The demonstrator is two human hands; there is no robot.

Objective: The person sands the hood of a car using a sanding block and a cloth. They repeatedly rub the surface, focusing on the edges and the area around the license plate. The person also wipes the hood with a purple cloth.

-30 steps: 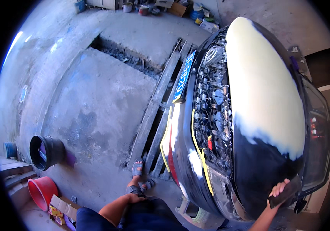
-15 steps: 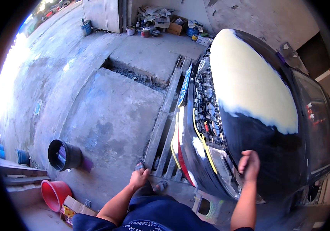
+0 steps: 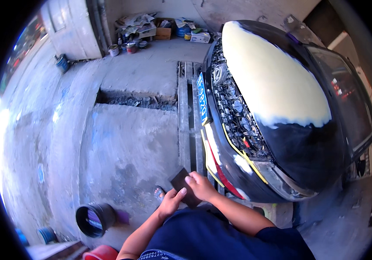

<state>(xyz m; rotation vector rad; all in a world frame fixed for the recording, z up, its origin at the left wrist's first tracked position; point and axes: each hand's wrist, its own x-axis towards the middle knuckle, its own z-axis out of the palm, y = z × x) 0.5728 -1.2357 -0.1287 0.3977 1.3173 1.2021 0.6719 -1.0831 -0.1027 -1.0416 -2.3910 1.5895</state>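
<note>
Both hands meet in front of my body on a dark, rectangular sheet of sandpaper [image 3: 179, 180]. My left hand [image 3: 171, 203] is closed on its near left edge, thumb on top. From the right, my right hand [image 3: 202, 187] grips it with the thumb lying over the upper edge. The sheet is tilted, and part of it is hidden behind the fingers. To the right stands a dark car [image 3: 301, 149], its bonnet [image 3: 272, 78] largely pale cream. Yellow tape [image 3: 246, 157] runs along its front edge near the headlight.
A black bucket [image 3: 107, 216] lies on its side at the lower left, near a red tub [image 3: 101, 252]. A floor pit [image 3: 136, 99] opens ahead, beside metal rails [image 3: 185, 143] under the car's front. Cans [image 3: 131, 47] and boxes [image 3: 163, 33] line the far wall.
My right hand has come left from over the car's front corner to meet my left hand. The sandpaper now shows between them. The view has turned and shifted.
</note>
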